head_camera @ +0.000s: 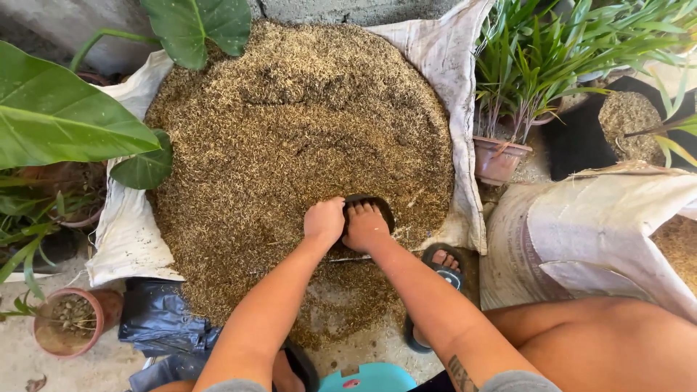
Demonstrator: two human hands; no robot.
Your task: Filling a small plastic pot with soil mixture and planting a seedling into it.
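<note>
A wide heap of brown rice husk (290, 138) lies spread on a white sack cloth (443, 58) on the ground. At the heap's near edge a small black pot (377, 205) lies tipped into the husk. My right hand (363, 226) grips the pot's rim with fingers inside its mouth. My left hand (324, 221) is closed and pressed against the pot's left side, pushing husk toward it. Both forearms reach forward from the bottom of the view.
Potted plants stand at the left (69, 319) and at the upper right (499, 156). A white sack (595, 225) of husk stands open at the right. Black plastic bags (163, 319) lie at the lower left. My sandalled foot (443, 261) rests beside the heap, above a teal stool (367, 379).
</note>
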